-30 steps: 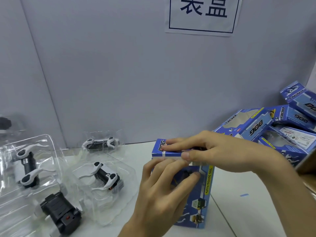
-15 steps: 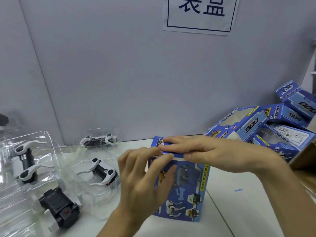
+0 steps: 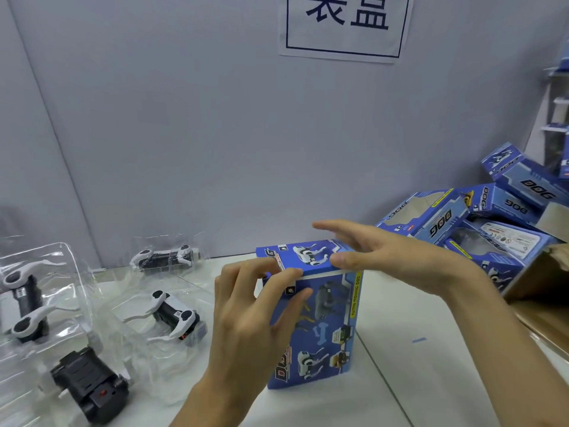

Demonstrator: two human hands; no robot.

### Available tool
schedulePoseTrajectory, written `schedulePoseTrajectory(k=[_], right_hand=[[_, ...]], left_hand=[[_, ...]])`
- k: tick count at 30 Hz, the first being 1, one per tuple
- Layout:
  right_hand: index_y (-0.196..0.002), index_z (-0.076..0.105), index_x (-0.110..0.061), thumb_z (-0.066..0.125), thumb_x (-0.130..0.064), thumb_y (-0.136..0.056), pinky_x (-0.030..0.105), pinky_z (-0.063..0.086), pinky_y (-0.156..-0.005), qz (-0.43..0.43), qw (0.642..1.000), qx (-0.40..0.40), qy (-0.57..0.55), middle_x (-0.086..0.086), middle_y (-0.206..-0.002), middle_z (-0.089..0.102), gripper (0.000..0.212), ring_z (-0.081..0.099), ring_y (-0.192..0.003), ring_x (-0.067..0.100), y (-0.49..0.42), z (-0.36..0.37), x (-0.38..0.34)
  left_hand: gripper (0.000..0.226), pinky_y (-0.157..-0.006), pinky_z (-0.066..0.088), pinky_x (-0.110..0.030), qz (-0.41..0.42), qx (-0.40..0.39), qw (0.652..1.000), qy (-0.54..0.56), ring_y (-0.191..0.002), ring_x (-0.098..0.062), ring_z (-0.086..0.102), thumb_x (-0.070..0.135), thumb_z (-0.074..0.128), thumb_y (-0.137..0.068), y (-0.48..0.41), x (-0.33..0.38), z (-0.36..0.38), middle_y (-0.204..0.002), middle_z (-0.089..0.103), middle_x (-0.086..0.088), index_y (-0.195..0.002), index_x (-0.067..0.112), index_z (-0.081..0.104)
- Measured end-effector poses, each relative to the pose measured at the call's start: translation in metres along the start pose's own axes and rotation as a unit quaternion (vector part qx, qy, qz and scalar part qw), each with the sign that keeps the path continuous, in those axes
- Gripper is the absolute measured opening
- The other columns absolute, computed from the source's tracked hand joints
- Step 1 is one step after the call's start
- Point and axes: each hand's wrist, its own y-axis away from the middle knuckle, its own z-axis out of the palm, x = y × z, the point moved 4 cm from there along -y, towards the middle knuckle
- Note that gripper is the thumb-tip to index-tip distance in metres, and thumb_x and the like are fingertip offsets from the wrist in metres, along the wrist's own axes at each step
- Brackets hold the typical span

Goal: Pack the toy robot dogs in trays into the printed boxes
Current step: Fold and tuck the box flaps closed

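A blue printed box (image 3: 326,331) stands upright on the white table, its top flap folded down. My left hand (image 3: 255,318) touches the box's upper left corner with bent fingertips at the flap's edge. My right hand (image 3: 388,257) hovers over the top right of the box, fingers straight and spread, thumb near the flap's front edge. Toy robot dogs in clear plastic trays lie to the left: one (image 3: 174,315) close to the box, one (image 3: 164,257) by the wall, one (image 3: 24,306) at the far left.
A black toy part (image 3: 89,383) lies at the front left in clear plastic. A heap of blue printed boxes (image 3: 480,223) fills the back right, beside a brown carton (image 3: 542,291). A grey wall with a paper sign (image 3: 345,26) stands behind.
My right hand has lifted off the box top and its fingers have spread. My left hand has shifted from the box's front up to the flap's left corner.
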Motion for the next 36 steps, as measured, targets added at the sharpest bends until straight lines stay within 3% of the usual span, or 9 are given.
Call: schedulePoseTrajectory(k=[5, 9, 12, 17, 20, 25, 30, 33, 36], right_hand=[[-0.142, 0.043, -0.042, 0.068, -0.044, -0.080, 0.035, 0.060, -0.087, 0.041, 0.991, -0.006, -0.127, -0.014, -0.127, 0.065, 0.067, 0.068, -0.112, 0.014, -0.008, -0.001, 0.017], [-0.141, 0.047, -0.030, 0.063, -0.033, -0.087, 0.038, 0.060, -0.085, -0.018, 0.977, 0.042, -0.209, 0.000, -0.135, 0.062, 0.056, 0.068, -0.114, 0.022, -0.022, 0.003, 0.025], [-0.137, 0.052, -0.018, 0.053, -0.019, -0.098, 0.031, 0.059, -0.079, -0.055, 0.947, 0.110, -0.296, 0.011, -0.130, 0.066, 0.038, 0.069, -0.102, 0.022, -0.038, 0.014, 0.033], [-0.129, 0.059, -0.018, 0.041, -0.013, -0.103, 0.034, 0.059, -0.080, -0.082, 0.933, 0.193, -0.294, 0.009, -0.116, 0.073, 0.032, 0.070, -0.099, 0.022, -0.051, 0.027, 0.036], [-0.129, 0.058, -0.016, 0.040, -0.010, -0.103, 0.036, 0.058, -0.085, -0.092, 0.929, 0.172, -0.314, 0.006, -0.127, 0.069, 0.032, 0.069, -0.108, 0.023, -0.052, 0.025, 0.034], [-0.127, 0.056, -0.017, 0.041, -0.010, -0.103, 0.036, 0.057, -0.087, -0.103, 0.933, 0.145, -0.314, 0.004, -0.129, 0.068, 0.029, 0.068, -0.111, 0.022, -0.051, 0.020, 0.036], [-0.131, 0.058, -0.015, 0.035, -0.025, -0.106, 0.039, 0.053, -0.095, -0.104, 0.919, 0.095, -0.368, 0.009, -0.134, 0.064, 0.035, 0.062, -0.118, 0.024, -0.052, 0.020, 0.046], [-0.118, 0.069, -0.017, 0.047, -0.017, -0.092, 0.036, 0.054, -0.091, -0.125, 0.888, 0.041, -0.441, 0.011, -0.130, 0.065, 0.034, 0.063, -0.113, 0.026, -0.046, 0.016, 0.052], [-0.105, 0.075, -0.022, 0.054, -0.004, -0.086, 0.033, 0.056, -0.085, -0.135, 0.915, 0.054, -0.377, 0.004, -0.127, 0.068, 0.033, 0.066, -0.110, 0.023, -0.041, 0.008, 0.057]], left_hand=[[0.022, -0.083, 0.041, -0.021, -0.005, -0.029, 0.999, 0.020, -0.102, -0.014, 0.044, 0.028, 0.061, -0.092, -0.003, 0.000, 0.001, -0.112, 0.052, 0.001, -0.112, 0.018, 0.064], [0.021, -0.083, 0.044, -0.027, 0.002, -0.035, 0.999, -0.004, -0.100, -0.020, 0.045, 0.014, 0.065, -0.090, -0.001, 0.003, 0.005, -0.112, 0.058, -0.004, -0.108, 0.008, 0.075], [0.028, -0.091, 0.041, -0.026, 0.015, -0.054, 0.998, -0.015, -0.100, -0.024, 0.047, 0.004, 0.070, -0.083, 0.003, 0.004, 0.010, -0.111, 0.063, -0.008, -0.110, 0.009, 0.075], [0.033, -0.083, 0.046, -0.039, 0.024, -0.056, 0.998, 0.000, -0.102, -0.023, 0.050, 0.003, 0.070, -0.082, 0.003, 0.000, 0.012, -0.113, 0.066, -0.003, -0.110, 0.019, 0.069], [0.030, -0.081, 0.046, -0.038, 0.021, -0.062, 0.998, 0.014, -0.104, -0.020, 0.050, 0.005, 0.070, -0.084, 0.000, 0.001, 0.011, -0.114, 0.063, 0.002, -0.109, 0.022, 0.065], [0.015, -0.078, 0.048, -0.040, 0.010, -0.074, 0.997, 0.018, -0.100, -0.019, 0.052, 0.010, 0.066, -0.087, -0.003, 0.002, 0.008, -0.108, 0.067, 0.001, -0.097, 0.014, 0.076], [0.014, -0.077, 0.047, -0.040, 0.015, -0.083, 0.996, 0.031, -0.096, -0.018, 0.053, 0.015, 0.060, -0.091, -0.008, 0.001, 0.005, -0.103, 0.067, 0.003, -0.100, 0.020, 0.070], [0.018, -0.078, 0.047, -0.035, 0.014, -0.095, 0.995, 0.036, -0.094, -0.019, 0.053, 0.014, 0.057, -0.092, -0.010, -0.001, 0.004, -0.103, 0.065, 0.002, -0.098, 0.015, 0.074], [0.025, -0.084, 0.041, -0.025, 0.003, -0.103, 0.994, 0.020, -0.095, -0.019, 0.050, 0.010, 0.053, -0.090, -0.010, -0.007, 0.003, -0.104, 0.063, -0.001, -0.103, 0.011, 0.075]])
